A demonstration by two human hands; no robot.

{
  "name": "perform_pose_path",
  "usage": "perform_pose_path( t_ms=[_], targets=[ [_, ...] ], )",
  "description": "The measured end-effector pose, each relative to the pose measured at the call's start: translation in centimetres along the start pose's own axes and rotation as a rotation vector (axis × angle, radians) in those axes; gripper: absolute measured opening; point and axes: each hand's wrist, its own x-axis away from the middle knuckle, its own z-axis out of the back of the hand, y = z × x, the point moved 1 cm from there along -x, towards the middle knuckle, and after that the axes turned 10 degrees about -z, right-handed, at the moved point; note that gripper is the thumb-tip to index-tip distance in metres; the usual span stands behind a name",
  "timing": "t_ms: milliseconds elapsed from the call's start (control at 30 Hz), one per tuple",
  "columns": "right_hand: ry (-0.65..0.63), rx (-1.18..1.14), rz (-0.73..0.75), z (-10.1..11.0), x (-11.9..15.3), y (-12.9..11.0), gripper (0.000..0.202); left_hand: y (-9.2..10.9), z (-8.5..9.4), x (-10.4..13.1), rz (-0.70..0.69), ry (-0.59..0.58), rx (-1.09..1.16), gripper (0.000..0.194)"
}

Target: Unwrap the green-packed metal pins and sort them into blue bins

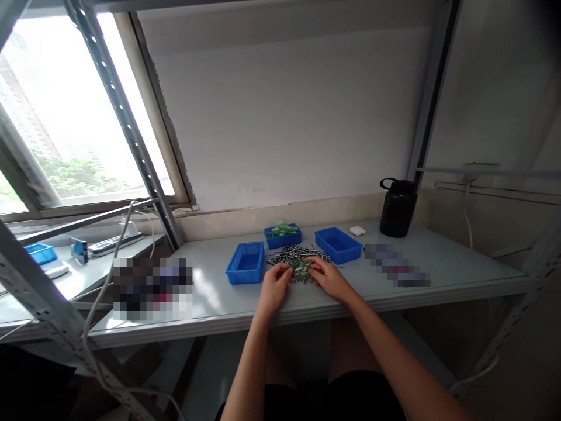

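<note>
While both arms reach over the desk (210,301), the left hand (276,285) and the right hand (329,278) come close together at a small heap of green bits (300,271) (too tiny for me to say just what they are). The heap lies on the desk between the fingers, right in front of a wider pile of thin dark and shiny sticks (295,252). The fingers of both hands bend in at the two sides of the heap and seem to touch it, but I cannot tell if either one is pinching a bit.

Around them sit the left blue bin (244,279), the right blue bin (349,255) and the back blue bin (286,241), which has more green stuff (283,228) in it.

Some things could go wrong. Because the heap and the pile lie so close, a wide sweep could mix them up. If a hand slides too fast, bits could scatter or drop off the near edge. A bumped pile could poke sticks under the right blue bin.
</note>
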Motion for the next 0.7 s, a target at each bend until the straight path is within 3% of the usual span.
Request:
perform_pose_path(
  t_ms=[433, 567, 700],
  targets=[
    [-0.058, -0.005, 0.004, -0.5, 0.1, -0.2, 0.031, -0.2, 0.1, -0.1, 0.016, 0.015, 0.065, 0.024],
    [-0.049, 0.094, 0.089, -0.6, -0.3, -0.9, 0.020, -0.5, 0.1, -0.2, 0.020, 0.109, 0.051, 0.022],
    [0.115, 0.284, 0.200, 0.3, -3.2, -3.6, 0.017, -0.7, 0.2, -0.1, 0.035, 0.253, 0.031, 0.023]
  ],
)
